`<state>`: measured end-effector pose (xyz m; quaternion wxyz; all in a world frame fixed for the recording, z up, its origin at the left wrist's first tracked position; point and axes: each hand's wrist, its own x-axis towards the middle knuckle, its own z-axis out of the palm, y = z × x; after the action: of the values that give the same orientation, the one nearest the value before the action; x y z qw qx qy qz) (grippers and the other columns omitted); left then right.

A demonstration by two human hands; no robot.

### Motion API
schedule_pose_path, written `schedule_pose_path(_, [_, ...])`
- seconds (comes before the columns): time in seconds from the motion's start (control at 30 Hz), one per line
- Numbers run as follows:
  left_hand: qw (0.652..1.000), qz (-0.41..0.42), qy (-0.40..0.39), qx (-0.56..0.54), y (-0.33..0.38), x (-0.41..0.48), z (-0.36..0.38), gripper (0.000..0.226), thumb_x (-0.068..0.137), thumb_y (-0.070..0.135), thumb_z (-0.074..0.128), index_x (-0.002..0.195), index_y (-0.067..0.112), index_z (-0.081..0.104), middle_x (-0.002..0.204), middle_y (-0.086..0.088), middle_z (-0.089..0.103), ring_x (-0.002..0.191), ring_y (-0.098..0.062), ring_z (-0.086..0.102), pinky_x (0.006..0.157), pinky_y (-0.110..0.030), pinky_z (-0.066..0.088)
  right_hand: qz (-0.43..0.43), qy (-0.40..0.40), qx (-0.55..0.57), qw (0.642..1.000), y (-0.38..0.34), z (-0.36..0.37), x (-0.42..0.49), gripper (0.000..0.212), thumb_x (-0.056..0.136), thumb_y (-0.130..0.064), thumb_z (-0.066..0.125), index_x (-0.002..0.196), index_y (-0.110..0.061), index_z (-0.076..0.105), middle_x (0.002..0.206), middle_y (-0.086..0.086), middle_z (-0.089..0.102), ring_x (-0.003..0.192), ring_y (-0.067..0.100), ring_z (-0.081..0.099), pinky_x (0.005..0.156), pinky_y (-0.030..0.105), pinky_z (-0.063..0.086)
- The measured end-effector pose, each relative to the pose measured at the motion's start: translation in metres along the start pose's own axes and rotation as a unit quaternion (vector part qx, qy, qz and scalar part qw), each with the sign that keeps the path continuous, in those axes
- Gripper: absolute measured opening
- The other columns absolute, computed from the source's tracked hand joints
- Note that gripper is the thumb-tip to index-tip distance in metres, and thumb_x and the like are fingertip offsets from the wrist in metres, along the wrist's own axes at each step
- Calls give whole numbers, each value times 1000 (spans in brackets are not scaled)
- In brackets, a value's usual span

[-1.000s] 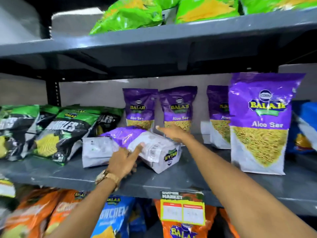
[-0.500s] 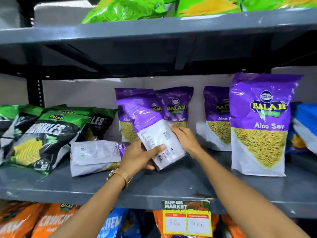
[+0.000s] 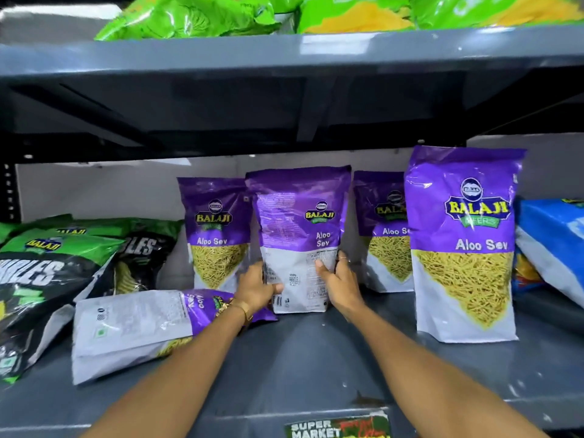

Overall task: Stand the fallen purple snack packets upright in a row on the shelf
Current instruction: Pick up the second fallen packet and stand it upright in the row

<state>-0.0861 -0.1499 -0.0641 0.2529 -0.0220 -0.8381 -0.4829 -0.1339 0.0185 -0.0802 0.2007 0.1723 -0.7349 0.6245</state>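
A purple and white Aloo Sev packet (image 3: 298, 222) stands upright on the grey shelf (image 3: 316, 368), its back side facing me. My left hand (image 3: 256, 287) grips its lower left edge and my right hand (image 3: 339, 281) grips its lower right edge. Another purple packet (image 3: 139, 327) lies flat on the shelf to the left, under my left forearm. Upright purple packets stand behind on the left (image 3: 215, 229), behind on the right (image 3: 384, 229), and large at the front right (image 3: 464, 245).
Green and black snack bags (image 3: 47, 279) lean at the left. A blue bag (image 3: 553, 245) lies at the far right. Green bags (image 3: 189, 17) fill the shelf above, whose underside hangs low. A price label (image 3: 338, 428) sits on the shelf's front edge.
Both hands lifted the fallen packet off the lying one and turned it from flat to tilted to upright, setting it between the two back packets. The camera moved closer.
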Motion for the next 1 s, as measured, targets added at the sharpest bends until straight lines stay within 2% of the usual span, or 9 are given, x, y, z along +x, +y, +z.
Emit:
schedule_pose_path(0.17, [999,10,25,19,-10,2,8,55,76,-1,72,126,-1,49,124,-17,65,116,-31,61,104,-43,46,4,6,10,1000,6,1,2,49,89,-38,61,130,-15,48,116,3,66,113,24,62,89,25,43])
schedule_pose_path(0.3, [997,2,52,50,-15,-3,5,61,75,19,78,124,1,45,110,-15,66,100,-28,64,89,-35,51,51,-6,47,998,6,4,2,44,89,-46,57,123,-17,55,122,4,67,106,17,61,94,29,46])
schedule_pose_path(0.43, [999,2,40,20,-16,-8,5,56,81,40,69,120,6,49,97,-18,73,96,-29,68,88,-41,55,75,68,50,994,4,1,3,59,90,-59,42,124,-13,59,127,7,63,116,23,56,95,27,35])
schedule_pose_path(0.53, [999,-6,20,-30,-12,-11,4,55,83,54,60,115,10,54,93,-16,75,95,-30,70,90,-48,55,93,115,42,988,3,-4,1,73,88,-69,30,115,-12,66,124,13,66,117,31,58,101,36,40])
schedule_pose_path(0.67, [999,-8,9,-40,-7,-21,7,82,63,82,54,114,18,49,78,4,69,94,-24,65,87,-36,49,106,223,59,967,-1,-12,0,77,91,-65,25,85,-4,70,97,22,70,105,40,62,98,45,44])
schedule_pose_path(0.73, [1000,8,-14,12,-2,-26,11,89,51,92,47,111,26,47,85,11,66,100,-20,62,84,-32,45,93,259,91,957,-1,-15,0,74,92,-64,29,51,-13,64,62,12,66,87,39,66,94,47,49])
schedule_pose_path(0.8, [996,38,-41,63,2,-29,17,97,45,96,44,118,31,50,115,10,64,119,-20,57,98,-36,44,73,267,107,955,-2,-17,-1,77,89,-63,34,33,-17,58,41,-1,58,70,30,64,88,42,50])
schedule_pose_path(0.9, [990,66,-59,114,7,-34,26,117,41,96,45,142,38,32,158,2,25,149,-25,17,122,-44,18,32,255,88,962,-4,-13,-9,73,80,-69,45,29,-20,59,27,-4,52,42,5,54,68,30,46])
schedule_pose_path(1.0, [986,104,5,130,12,-41,36,124,36,88,59,139,26,26,133,2,32,138,-21,28,116,-37,26,42,258,93,961,-3,-10,-12,64,78,-69,53,41,-18,61,42,-5,58,57,14,60,69,33,47])
